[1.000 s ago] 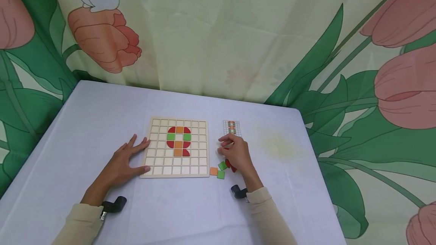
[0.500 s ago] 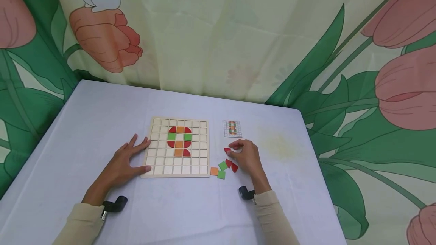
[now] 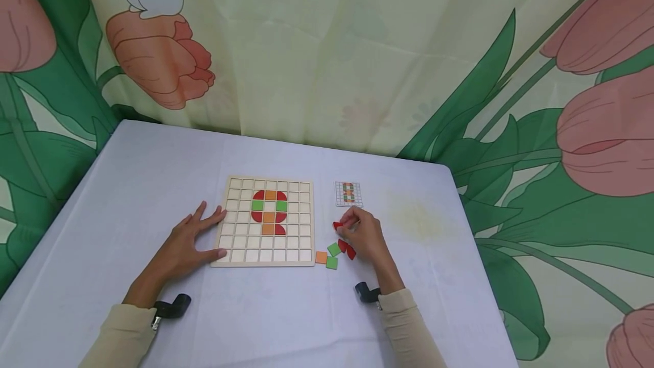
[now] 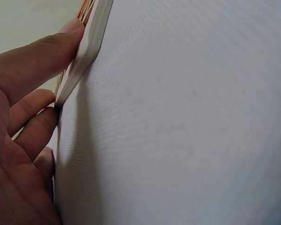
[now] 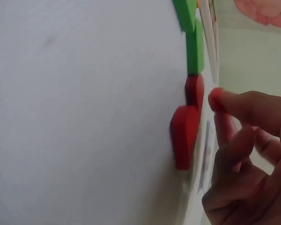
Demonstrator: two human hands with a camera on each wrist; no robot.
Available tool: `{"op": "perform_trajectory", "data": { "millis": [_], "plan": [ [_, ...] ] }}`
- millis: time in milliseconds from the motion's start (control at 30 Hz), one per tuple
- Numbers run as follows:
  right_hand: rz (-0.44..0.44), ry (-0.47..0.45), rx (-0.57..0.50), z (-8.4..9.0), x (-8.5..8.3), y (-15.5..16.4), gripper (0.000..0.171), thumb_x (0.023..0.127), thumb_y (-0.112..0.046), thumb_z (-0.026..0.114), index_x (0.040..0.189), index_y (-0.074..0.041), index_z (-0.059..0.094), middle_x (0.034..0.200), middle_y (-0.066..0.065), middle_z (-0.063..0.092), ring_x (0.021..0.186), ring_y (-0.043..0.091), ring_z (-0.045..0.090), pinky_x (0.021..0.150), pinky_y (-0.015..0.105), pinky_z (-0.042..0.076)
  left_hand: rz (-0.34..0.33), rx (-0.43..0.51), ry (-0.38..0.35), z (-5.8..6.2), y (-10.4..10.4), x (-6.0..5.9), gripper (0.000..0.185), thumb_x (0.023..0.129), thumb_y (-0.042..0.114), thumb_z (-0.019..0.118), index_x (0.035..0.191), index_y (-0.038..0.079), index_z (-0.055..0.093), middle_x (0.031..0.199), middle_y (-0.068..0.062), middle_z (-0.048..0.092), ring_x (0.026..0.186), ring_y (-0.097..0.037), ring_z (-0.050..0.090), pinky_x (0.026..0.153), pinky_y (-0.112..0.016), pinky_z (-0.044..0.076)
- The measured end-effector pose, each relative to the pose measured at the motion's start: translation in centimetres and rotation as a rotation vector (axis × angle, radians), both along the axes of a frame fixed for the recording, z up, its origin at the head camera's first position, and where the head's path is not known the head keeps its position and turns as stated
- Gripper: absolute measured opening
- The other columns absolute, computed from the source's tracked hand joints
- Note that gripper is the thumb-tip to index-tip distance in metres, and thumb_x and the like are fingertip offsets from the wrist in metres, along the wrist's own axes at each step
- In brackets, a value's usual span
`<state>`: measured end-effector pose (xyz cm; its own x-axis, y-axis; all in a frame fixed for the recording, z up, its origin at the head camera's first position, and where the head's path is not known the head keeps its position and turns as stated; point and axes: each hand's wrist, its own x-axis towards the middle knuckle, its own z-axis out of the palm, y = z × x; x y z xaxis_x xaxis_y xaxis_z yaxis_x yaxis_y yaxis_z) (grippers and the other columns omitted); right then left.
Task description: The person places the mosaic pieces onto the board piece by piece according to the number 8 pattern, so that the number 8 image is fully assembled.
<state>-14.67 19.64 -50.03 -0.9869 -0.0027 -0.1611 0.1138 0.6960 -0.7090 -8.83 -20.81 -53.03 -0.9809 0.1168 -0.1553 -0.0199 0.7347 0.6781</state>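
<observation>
Red quarter-round tile (image 3: 338, 225), pinched in right hand (image 3: 364, 235) fingertips just right of the wooden grid board (image 3: 265, 260) on the tabletop (image 3: 153, 163); left hand (image 3: 186, 243), flat and open, should brace the board while the tile's curve is turned correctly.

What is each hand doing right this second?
Left hand: open, fingers spread flat against the wooden board's left edge.
Right hand: pinching a red piece at its fingertips.
</observation>
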Motion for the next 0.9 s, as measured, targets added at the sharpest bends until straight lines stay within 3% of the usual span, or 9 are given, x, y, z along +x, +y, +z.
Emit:
{"op": "perform_trajectory", "data": {
  "millis": [167,400,700,900],
  "plan": [
    [0.092,0.045,-0.03,0.3,0.1,-0.9,0.012,0.098,-0.009,0.074,0.097,-0.021,0.075,0.1,0.001,0.068,0.072,0.022,0.053,0.054,0.024,0.042,-0.001,-0.003,0.003,-0.1,-0.1,0.0,0.1,0.082,0.041,0.089,0.166,0.024,0.037,0.177,-0.028,0.011,0.152,-0.071,0.017,0.11,-0.088,0.029],
    [0.088,0.068,-0.121,0.6,0.3,-1.9,0.023,0.098,-0.007,0.07,0.104,-0.026,0.081,0.098,-0.001,0.069,0.052,0.022,0.049,0.038,0.022,0.035,-0.001,0.005,0.006,-0.1,-0.1,0.0,0.1,0.082,0.041,0.09,0.166,0.025,0.038,0.177,-0.027,0.011,0.152,-0.07,0.016,0.111,-0.088,0.028],
    [0.043,0.154,-0.143,0.3,0.4,-2.7,0.015,0.091,-0.014,0.085,0.098,-0.027,0.081,0.088,-0.004,0.069,0.061,0.021,0.053,0.043,0.022,0.04,0.0,-0.002,0.0,-0.1,0.0,0.0,0.1,0.082,0.041,0.09,0.166,0.025,0.038,0.177,-0.027,0.011,0.152,-0.07,0.016,0.111,-0.087,0.028],
    [0.037,0.194,-0.096,0.6,0.4,-3.6,0.013,0.089,-0.02,0.088,0.096,-0.029,0.082,0.095,-0.006,0.066,0.072,0.02,0.051,0.055,0.024,0.04,0.001,0.008,-0.006,0.0,-0.1,0.0,0.099,0.083,0.041,0.09,0.166,0.025,0.037,0.177,-0.028,0.01,0.153,-0.07,0.015,0.111,-0.088,0.027]
  ]
}}
